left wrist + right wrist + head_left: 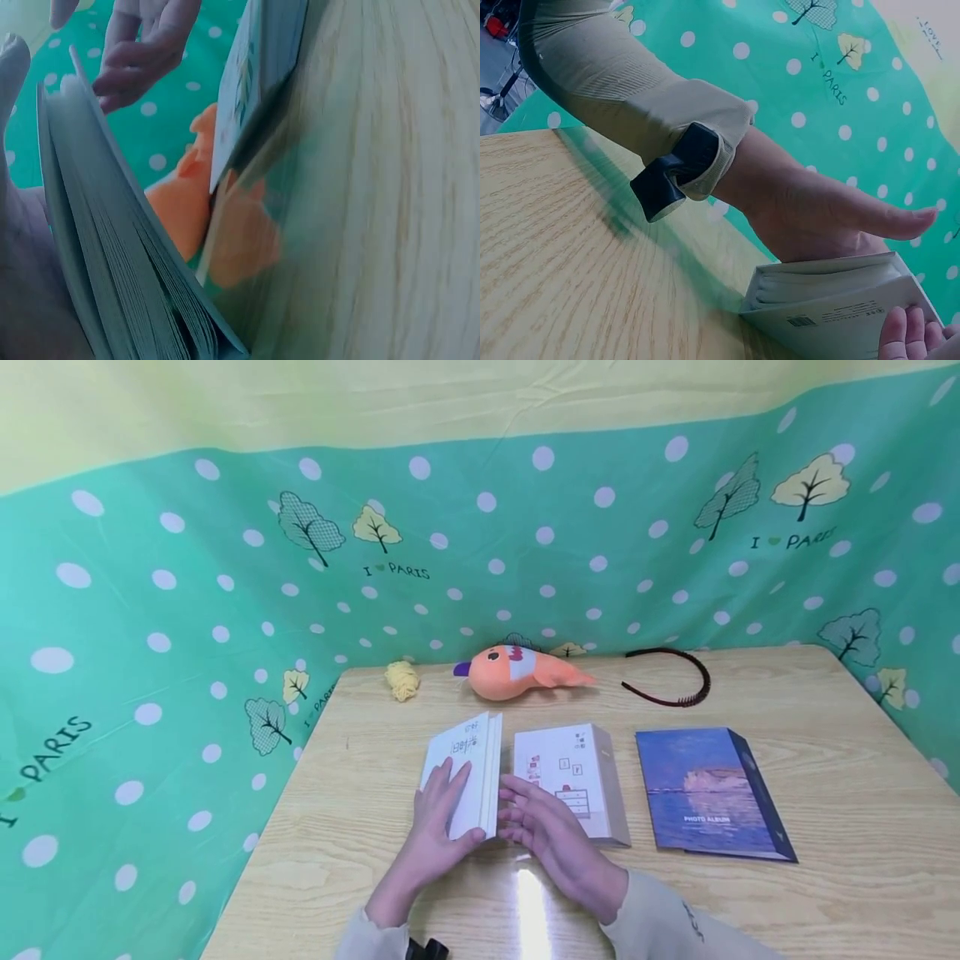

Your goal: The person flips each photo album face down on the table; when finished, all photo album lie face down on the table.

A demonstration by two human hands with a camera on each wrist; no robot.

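A thick white album with dark lettering leans up on the wooden table, its spine side raised to the right. My left hand rests flat on its front cover, fingers straight, thumb stretched toward the spine. Seen from the left wrist, the album's page edges fan out slightly between the covers. My right hand is at the spine side with fingers loosely bent. In the right wrist view, its fingertips are at the back cover, which carries a barcode and small print.
Right of the hands lies a white album with furniture drawings, then a blue photo album. Behind them are a bundle of yellow yarn, an orange plush bird and a dark headband. A green dotted curtain hangs behind the table.
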